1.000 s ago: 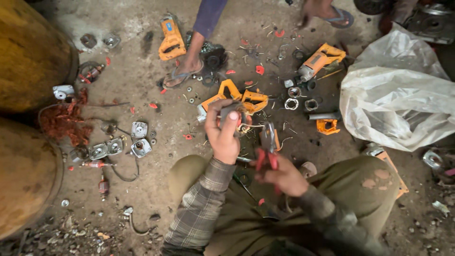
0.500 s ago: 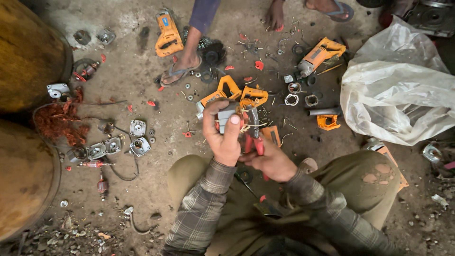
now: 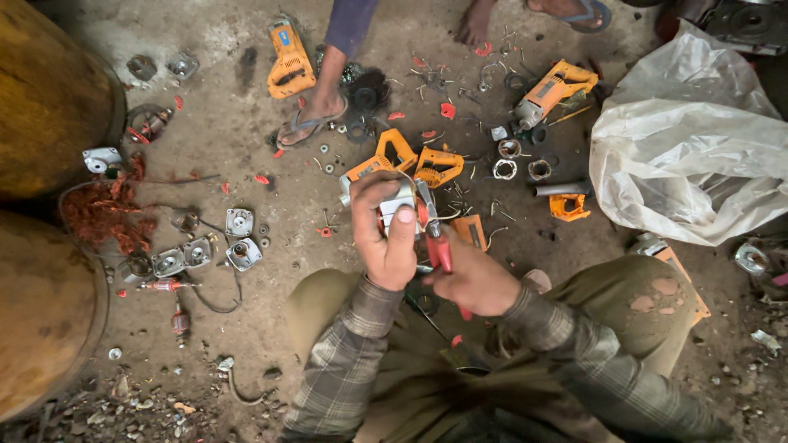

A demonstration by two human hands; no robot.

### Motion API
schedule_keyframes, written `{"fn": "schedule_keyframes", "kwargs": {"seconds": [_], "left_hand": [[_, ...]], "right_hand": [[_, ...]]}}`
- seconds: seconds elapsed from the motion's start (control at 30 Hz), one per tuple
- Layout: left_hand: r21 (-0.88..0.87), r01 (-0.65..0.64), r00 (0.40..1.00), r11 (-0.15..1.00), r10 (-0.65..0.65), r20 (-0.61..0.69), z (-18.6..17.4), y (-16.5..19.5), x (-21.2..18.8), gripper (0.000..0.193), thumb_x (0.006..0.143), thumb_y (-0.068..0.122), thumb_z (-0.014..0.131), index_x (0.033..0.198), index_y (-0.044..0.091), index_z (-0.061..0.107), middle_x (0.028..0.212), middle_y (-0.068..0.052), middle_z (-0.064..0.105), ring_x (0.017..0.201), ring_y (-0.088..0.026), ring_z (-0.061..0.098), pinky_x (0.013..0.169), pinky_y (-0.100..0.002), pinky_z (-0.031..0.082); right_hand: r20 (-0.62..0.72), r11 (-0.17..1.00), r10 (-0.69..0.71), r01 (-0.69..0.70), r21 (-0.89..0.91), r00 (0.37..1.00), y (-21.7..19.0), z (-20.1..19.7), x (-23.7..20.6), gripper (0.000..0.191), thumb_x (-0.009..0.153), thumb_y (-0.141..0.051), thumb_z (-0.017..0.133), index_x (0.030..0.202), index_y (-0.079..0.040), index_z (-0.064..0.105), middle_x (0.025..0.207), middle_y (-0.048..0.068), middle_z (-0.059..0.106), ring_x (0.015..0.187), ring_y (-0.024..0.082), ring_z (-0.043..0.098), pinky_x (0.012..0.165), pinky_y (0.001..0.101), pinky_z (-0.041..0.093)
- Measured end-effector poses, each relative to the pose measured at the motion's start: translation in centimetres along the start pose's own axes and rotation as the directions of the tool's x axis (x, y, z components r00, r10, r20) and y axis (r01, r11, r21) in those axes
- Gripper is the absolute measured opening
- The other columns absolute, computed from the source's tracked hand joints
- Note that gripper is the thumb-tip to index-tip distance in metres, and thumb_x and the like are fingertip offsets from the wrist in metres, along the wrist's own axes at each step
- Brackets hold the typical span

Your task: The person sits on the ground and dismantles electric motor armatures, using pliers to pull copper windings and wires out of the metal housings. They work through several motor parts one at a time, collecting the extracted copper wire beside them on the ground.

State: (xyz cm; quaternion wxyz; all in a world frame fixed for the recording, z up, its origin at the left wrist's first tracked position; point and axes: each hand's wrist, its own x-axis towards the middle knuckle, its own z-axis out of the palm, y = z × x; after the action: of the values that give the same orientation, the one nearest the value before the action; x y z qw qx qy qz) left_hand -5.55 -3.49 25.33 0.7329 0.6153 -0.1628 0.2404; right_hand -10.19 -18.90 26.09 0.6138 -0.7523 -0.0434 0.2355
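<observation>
Above the littered floor: I am watching pliers brought against a small metal part.
Left hand is clamping the metal part; right hand, raised since a second ago, is gripping red-handled pliers, whose tips are now touching it.

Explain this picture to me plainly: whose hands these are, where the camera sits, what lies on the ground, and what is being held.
The camera sits on a person's head and looks down at their own two hands. The left hand grips a small grey metal part. The right hand holds red-handled pliers against that part. On the dirt floor lie orange tool housings, an orange power tool, metal caps, a copper wire tangle and a white plastic bag. The sandalled foot at the top belongs to another person.
</observation>
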Motion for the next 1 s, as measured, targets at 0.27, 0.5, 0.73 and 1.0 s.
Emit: {"fn": "schedule_keyframes", "kwargs": {"seconds": [0.27,0.5,0.73,1.0], "left_hand": [[-0.113,0.032,0.999,0.993,-0.036,-0.035,0.2,-0.2,-0.4,0.025,0.105,0.017,0.058,0.125,0.003,0.056,0.13,-0.013,0.057,0.117,-0.021,0.056,0.111,-0.037,0.046],[-0.012,-0.069,0.997,0.998,0.069,-0.018,0.4,-0.1,0.2,0.027,0.104,0.023,0.057,0.12,0.002,0.06,0.125,-0.014,0.06,0.113,-0.023,0.059,0.103,-0.037,0.048],[-0.148,0.041,0.988,0.988,-0.062,-0.139,0.8,-0.7,0.2,0.028,0.107,0.027,0.055,0.118,0.002,0.059,0.122,-0.012,0.061,0.112,-0.021,0.059,0.103,-0.037,0.049],[-0.447,0.387,0.896,0.807,-0.443,-0.024,-1.5,-2.1,1.2,0.029,0.105,0.024,0.051,0.114,-0.002,0.063,0.106,-0.011,0.066,0.099,-0.02,0.063,0.092,-0.035,0.051]], "right_hand": [[-0.233,0.889,-0.209,0.085,-0.45,0.95,1.6,0.7,0.7,0.048,0.071,-0.002,0.067,0.117,-0.004,0.052,0.099,0.017,0.065,0.098,0.038,0.064,0.085,0.0438,0.051],[-0.185,0.939,-0.191,0.234,0.252,0.964,3.2,2.0,1.6,0.06,0.077,0.001,0.065,0.134,-0.004,0.047,0.11,0.004,0.064,0.101,0.017,0.062,0.088,0.0336,0.052],[-0.333,0.956,-0.228,0.275,0.099,0.915,3.6,3.6,1.8,0.061,0.073,0.006,0.059,0.132,-0.002,0.049,0.103,0.006,0.057,0.093,0.018,0.056,0.084,0.0334,0.048],[-0.391,0.947,-0.2,0.075,-0.312,0.898,5.0,2.3,1.5,0.055,0.068,0.002,0.065,0.12,-0.006,0.05,0.097,0.014,0.056,0.089,0.029,0.059,0.081,0.0378,0.049]]}}
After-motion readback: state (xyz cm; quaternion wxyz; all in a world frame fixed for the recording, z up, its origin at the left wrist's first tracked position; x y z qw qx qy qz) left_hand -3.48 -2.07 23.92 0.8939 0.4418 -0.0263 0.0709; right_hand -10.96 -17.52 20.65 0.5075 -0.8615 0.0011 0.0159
